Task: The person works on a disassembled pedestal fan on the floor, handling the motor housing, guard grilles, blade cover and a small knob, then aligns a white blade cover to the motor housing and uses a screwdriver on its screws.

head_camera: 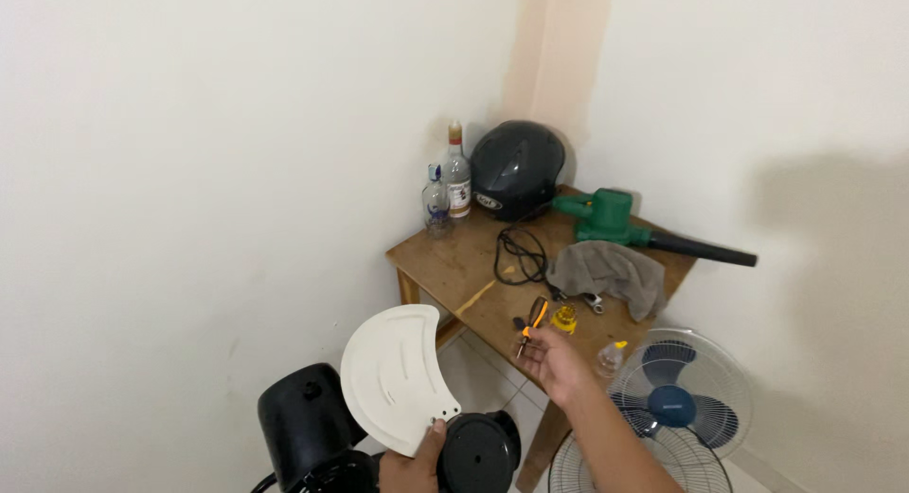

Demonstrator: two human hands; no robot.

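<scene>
Gripping a white curved plastic fan blade [393,375], your left hand [409,466] pinched its base; your right hand [552,362], fingers loosely spread, probably touched the orange-handled screwdriver [532,324].

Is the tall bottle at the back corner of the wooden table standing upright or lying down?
Upright. The tall bottle stands on its base on the wooden table, neck pointing up, beside a smaller bottle and the dark helmet.
</scene>
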